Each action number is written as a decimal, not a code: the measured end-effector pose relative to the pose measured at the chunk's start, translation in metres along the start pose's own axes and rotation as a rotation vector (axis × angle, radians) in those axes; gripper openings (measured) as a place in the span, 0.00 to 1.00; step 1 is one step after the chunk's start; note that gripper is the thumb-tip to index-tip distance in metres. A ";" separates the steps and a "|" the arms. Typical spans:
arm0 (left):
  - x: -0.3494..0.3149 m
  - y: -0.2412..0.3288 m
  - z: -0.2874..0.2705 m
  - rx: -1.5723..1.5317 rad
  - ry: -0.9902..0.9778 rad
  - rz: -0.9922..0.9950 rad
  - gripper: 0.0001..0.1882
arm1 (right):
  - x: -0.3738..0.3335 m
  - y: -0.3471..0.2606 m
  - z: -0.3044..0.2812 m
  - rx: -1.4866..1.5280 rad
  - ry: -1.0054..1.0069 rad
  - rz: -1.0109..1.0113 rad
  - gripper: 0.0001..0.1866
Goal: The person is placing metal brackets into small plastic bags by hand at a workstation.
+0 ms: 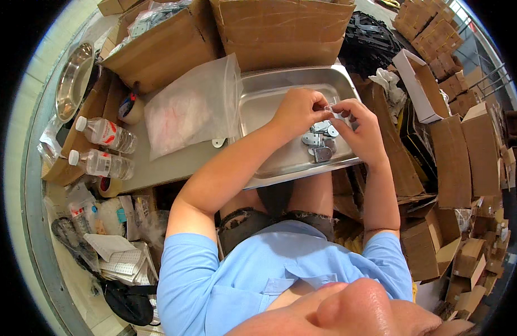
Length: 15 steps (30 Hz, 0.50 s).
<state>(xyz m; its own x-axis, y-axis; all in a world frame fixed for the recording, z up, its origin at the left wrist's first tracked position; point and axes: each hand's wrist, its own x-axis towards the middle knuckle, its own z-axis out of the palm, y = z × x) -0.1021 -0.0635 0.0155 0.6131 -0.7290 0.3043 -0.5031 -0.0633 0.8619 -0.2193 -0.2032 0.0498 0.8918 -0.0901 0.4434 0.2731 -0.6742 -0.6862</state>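
Observation:
Over the steel tray (258,96), my left hand (301,112) and my right hand (356,126) meet with fingertips pinched close together. Between them is a small, pale, shiny piece (328,108), too small to make out and partly covered by the fingers. Just below the hands, several small metal bracket plates (322,153) with round holes lie loosely heaped in the tray. One more metal plate (218,143) rests outside the tray, beside a large clear plastic bag (180,120) whose contents look pale with reddish marks.
Two water bottles (110,134) lie at the left near a tape roll (130,109). Cardboard boxes (281,33) stand behind the tray, one filled with bagged metal parts (152,19). A steel bowl (74,81) is far left. Black strips (370,42) and more cartons (454,162) crowd the right.

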 end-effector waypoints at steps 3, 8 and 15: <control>-0.001 0.003 -0.001 0.104 0.030 0.075 0.11 | 0.004 -0.005 -0.005 -0.099 -0.106 0.040 0.11; 0.001 -0.002 -0.001 0.203 0.036 0.161 0.16 | 0.007 -0.002 -0.014 -0.087 -0.305 0.154 0.13; 0.000 -0.006 0.003 0.440 -0.007 0.314 0.21 | 0.011 -0.003 -0.014 -0.181 -0.438 -0.113 0.17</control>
<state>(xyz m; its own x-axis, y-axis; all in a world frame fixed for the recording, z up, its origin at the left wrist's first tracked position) -0.1005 -0.0652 0.0091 0.3887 -0.7634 0.5159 -0.8701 -0.1200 0.4780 -0.2150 -0.2125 0.0643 0.9388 0.2816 0.1982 0.3442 -0.7822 -0.5193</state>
